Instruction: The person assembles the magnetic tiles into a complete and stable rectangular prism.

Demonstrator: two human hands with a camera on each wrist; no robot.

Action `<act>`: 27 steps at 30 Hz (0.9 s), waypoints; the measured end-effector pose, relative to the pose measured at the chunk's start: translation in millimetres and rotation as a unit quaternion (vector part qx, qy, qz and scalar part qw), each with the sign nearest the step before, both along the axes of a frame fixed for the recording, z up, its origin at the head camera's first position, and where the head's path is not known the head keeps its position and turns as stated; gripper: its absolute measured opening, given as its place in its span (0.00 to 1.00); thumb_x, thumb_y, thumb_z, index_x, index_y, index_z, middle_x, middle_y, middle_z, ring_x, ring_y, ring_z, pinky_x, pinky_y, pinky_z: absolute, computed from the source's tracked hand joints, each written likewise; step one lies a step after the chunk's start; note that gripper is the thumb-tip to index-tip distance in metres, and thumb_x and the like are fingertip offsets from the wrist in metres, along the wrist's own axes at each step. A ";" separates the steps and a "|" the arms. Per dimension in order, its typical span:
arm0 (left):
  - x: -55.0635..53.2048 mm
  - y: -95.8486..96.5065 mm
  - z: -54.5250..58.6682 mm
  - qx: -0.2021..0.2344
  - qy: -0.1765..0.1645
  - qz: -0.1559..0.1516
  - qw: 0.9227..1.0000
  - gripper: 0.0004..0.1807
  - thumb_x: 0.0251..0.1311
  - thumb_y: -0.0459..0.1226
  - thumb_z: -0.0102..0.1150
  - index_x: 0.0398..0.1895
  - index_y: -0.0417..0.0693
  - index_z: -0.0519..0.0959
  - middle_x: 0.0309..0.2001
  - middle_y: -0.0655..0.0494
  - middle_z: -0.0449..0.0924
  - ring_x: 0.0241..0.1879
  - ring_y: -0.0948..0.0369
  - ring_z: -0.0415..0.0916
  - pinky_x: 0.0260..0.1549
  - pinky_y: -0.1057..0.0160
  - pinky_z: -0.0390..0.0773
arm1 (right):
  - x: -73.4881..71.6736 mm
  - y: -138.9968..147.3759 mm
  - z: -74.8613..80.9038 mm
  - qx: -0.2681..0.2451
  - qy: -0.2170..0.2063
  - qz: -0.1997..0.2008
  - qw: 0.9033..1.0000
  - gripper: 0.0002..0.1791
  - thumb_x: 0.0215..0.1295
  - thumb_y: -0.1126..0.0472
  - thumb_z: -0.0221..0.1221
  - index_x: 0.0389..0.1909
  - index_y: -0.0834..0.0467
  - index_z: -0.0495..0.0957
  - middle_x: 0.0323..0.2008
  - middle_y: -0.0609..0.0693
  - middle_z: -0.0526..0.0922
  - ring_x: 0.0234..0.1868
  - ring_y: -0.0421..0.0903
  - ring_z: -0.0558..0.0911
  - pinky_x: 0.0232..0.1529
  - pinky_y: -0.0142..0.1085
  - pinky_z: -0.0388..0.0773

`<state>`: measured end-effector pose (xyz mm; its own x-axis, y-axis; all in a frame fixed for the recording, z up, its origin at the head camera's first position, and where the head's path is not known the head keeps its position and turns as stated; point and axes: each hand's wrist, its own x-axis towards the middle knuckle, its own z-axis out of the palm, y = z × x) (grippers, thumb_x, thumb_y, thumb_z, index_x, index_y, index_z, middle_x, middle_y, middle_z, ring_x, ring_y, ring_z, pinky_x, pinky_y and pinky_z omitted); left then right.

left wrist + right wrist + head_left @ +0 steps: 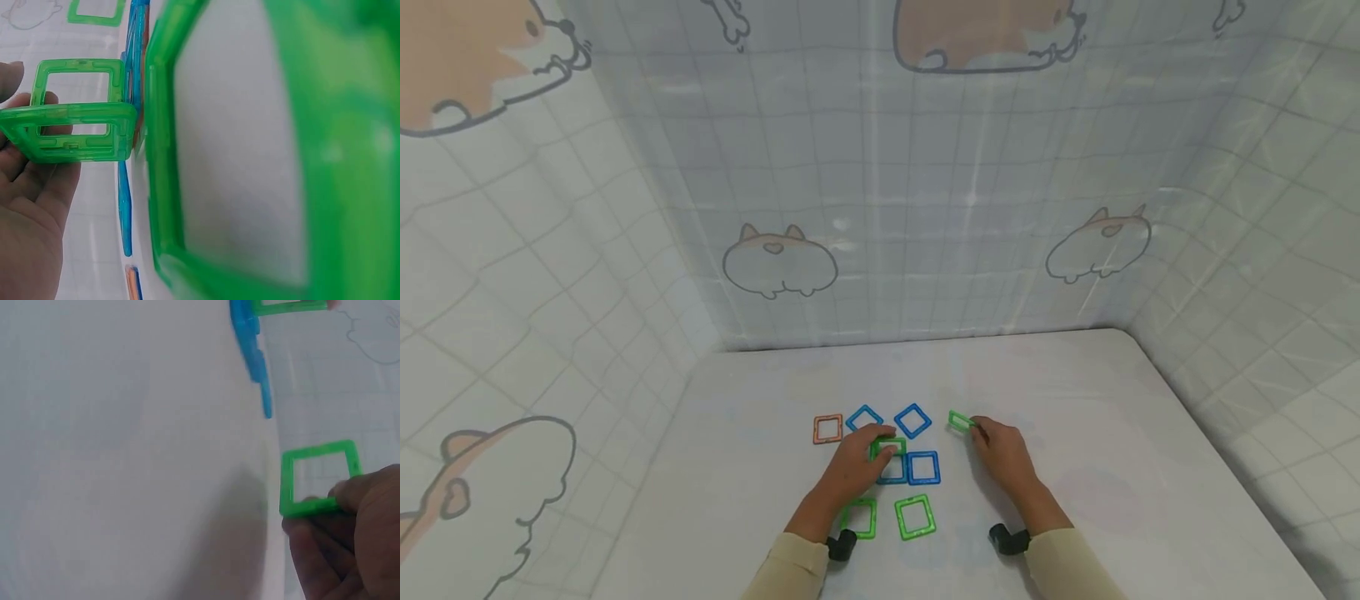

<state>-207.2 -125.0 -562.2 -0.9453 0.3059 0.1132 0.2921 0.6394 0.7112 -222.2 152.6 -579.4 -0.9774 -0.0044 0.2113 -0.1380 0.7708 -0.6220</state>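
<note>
Between the thumb and fingers of my left hand (847,467), green square magnetic tiles (69,111) stand upright over a blue square tile (891,481). The left wrist view shows two of these green frames meeting at an angle, with fingers behind them and the thumb off to the side. My right hand (1003,450) pinches one green square tile (287,484) by its lower edge, held tilted above the table to the right. Another blue square tile (937,468) lies flat against the first one. My left fingers partly hide the standing tiles in the head view.
Two blue tiles lie turned like diamonds behind, one left (853,418) and one right (928,419). An orange tile (816,430) lies at the far left. Nearer me are two green tiles, one (874,518) partly under my left wrist, the other (898,521) beside it. Curtains surround the white table (1037,367).
</note>
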 end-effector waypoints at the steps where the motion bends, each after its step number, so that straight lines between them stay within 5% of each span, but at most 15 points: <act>1: -0.2 0.3 -0.5 -0.001 -0.002 0.000 1.000 0.21 0.70 0.50 0.56 0.61 0.53 0.78 0.57 0.65 0.80 0.63 0.58 0.73 0.63 0.48 0.73 | 1.1 -0.8 0.8 -0.007 -0.001 0.005 1.000 0.11 0.67 0.63 0.63 0.48 0.61 0.85 0.41 0.53 0.88 0.38 0.43 0.84 0.42 0.43 0.85; 15: -2.6 3.7 3.8 0.018 -0.032 -0.002 0.999 0.20 0.69 0.50 0.59 0.59 0.52 0.80 0.57 0.62 0.80 0.63 0.56 0.73 0.63 0.46 0.73 | 11.2 -11.6 15.2 -0.154 -0.073 0.066 0.983 0.10 0.65 0.60 0.65 0.46 0.54 0.87 0.42 0.45 0.88 0.40 0.39 0.85 0.41 0.34 0.85; 27: -4.7 8.6 1.2 0.002 -0.034 0.009 0.999 0.16 0.68 0.47 0.60 0.55 0.55 0.82 0.52 0.64 0.82 0.58 0.59 0.76 0.60 0.50 0.77 | 13.7 -15.5 10.4 -0.137 -0.082 0.114 0.981 0.09 0.66 0.58 0.65 0.46 0.49 0.88 0.46 0.43 0.88 0.50 0.44 0.85 0.47 0.38 0.85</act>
